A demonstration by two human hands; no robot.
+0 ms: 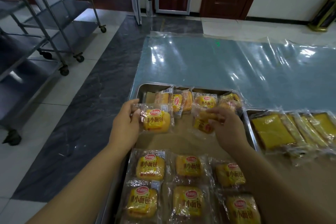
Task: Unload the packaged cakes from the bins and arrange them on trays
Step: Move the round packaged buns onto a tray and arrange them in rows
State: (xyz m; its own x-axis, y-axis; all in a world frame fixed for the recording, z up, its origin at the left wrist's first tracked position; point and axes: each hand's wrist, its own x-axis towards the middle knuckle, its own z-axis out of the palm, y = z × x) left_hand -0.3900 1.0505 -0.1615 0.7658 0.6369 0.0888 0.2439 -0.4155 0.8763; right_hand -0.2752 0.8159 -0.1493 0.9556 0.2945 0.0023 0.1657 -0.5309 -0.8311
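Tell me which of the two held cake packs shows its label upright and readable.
The left pack: its yellow label faces up, print upright. The right pack is turned askew, its label half hidden by fingers.

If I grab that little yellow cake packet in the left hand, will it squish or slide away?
Probably squishy: the cake packet looks like soft bread in thin wrap. Likely light, since the left hand holds it by one edge. The shiny, crinkled plastic may be a bit slippery.
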